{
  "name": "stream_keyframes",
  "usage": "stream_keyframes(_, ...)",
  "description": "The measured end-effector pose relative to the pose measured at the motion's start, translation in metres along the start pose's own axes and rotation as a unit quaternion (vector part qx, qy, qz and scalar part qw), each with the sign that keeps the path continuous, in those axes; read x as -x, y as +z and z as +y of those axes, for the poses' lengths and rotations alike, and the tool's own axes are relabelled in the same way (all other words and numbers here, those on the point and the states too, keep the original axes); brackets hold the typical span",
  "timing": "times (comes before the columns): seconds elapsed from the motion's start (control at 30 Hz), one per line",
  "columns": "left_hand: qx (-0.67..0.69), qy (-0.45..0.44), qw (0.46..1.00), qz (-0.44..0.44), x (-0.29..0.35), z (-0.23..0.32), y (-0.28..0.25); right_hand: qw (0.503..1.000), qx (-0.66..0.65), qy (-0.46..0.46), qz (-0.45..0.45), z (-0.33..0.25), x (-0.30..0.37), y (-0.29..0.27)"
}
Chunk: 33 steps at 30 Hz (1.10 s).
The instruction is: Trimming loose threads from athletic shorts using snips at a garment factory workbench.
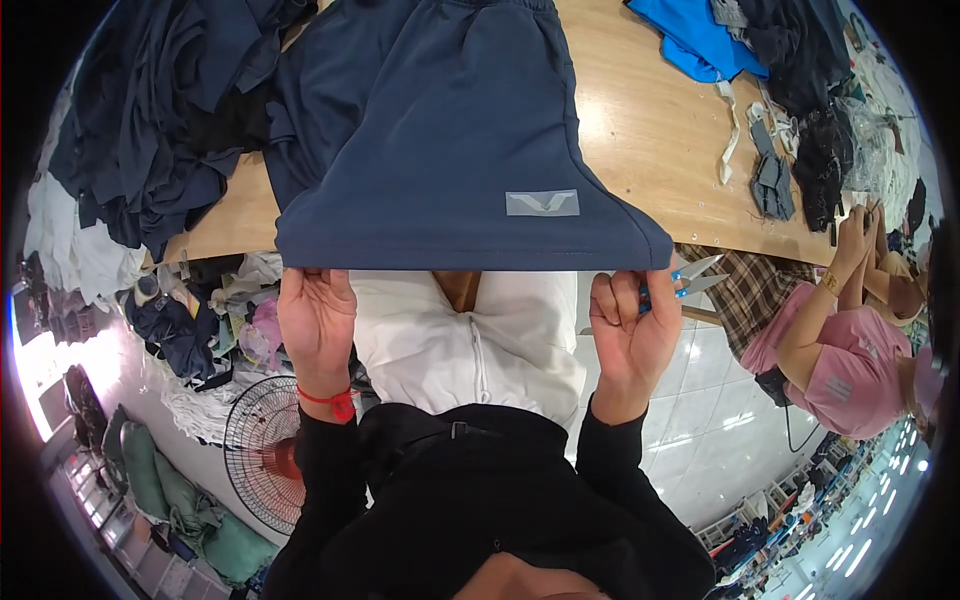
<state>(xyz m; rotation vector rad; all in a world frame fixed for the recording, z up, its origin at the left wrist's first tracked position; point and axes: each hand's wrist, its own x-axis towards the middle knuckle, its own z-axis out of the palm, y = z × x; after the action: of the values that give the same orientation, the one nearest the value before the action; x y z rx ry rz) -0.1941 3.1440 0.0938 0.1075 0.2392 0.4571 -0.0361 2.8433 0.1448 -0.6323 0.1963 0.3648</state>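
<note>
A pair of navy shorts (450, 140) lies on the wooden table, one leg's hem stretched straight along the near edge. A grey reflective patch (542, 203) sits near that hem on the right. My left hand (318, 310) grips the hem's left corner, its fingertips hidden under the cloth. At the right corner my right hand (637, 325) pinches the hem between thumb and fingers. Small scissors with blue handles (682, 284) also hang on my right hand's fingers, blades pointing right.
Dark garments (170, 110) are heaped on the table's left. Blue cloth (690, 38), grey scraps (772, 180) and black fabric lie on the right. A fan (265, 455) stands at lower left. A person in a pink shirt (850, 370) works at the right.
</note>
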Motion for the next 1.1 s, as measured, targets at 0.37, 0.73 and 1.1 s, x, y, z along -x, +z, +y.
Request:
stream_keyframes(0.37, -0.293, -0.036, 0.941, 0.162, -0.034, -0.017, -0.023, 0.979, 0.2, -0.018, 0.023, 0.023, -0.021, 0.002)
stream_keyframes(0.73, -0.242, -0.322, 0.911, 0.092, -0.019, -0.13, 0.048, 0.951, 0.294, -0.058, 0.077, 0.034, -0.01, -0.001)
stream_keyframes(1.1, -0.06, -0.406, 0.886, 0.214, -0.004, -0.178, 0.027, 0.88, 0.451, -0.118, 0.089, 0.024, 0.01, -0.017)
